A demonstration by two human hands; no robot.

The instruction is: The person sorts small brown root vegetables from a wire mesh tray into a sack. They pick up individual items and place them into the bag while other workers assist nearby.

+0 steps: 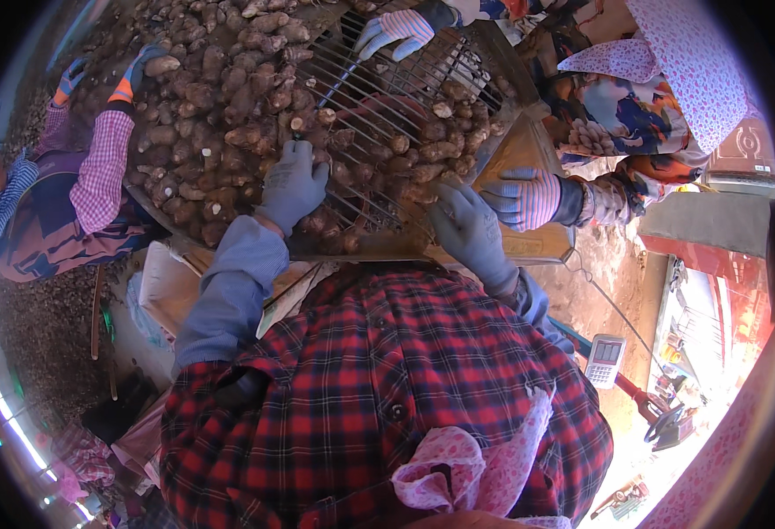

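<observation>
Brown taro-like tubers (212, 99) lie heaped on a table with a metal bar grate (361, 132). My left hand (295, 182), in a grey glove, is on the near side of the heap, its fingers bent around something thin and dark at their tips, close to a tuber with a pale cut end (297, 123). My right hand (463, 218), also grey-gloved, is at the grate's near right edge, fingers curled beside a tuber (422, 193); whether it grips that one is unclear. More tubers (444, 151) lie on the grate's right part.
Opposite, a co-worker's striped gloves (401, 33) are over the grate, one with a thin metal rod (338, 84), the other near my right hand. Another co-worker's gloved hand (139, 66) touches the heap at left. A wooden chute (520, 159) and a keypad device (604, 360) are at right.
</observation>
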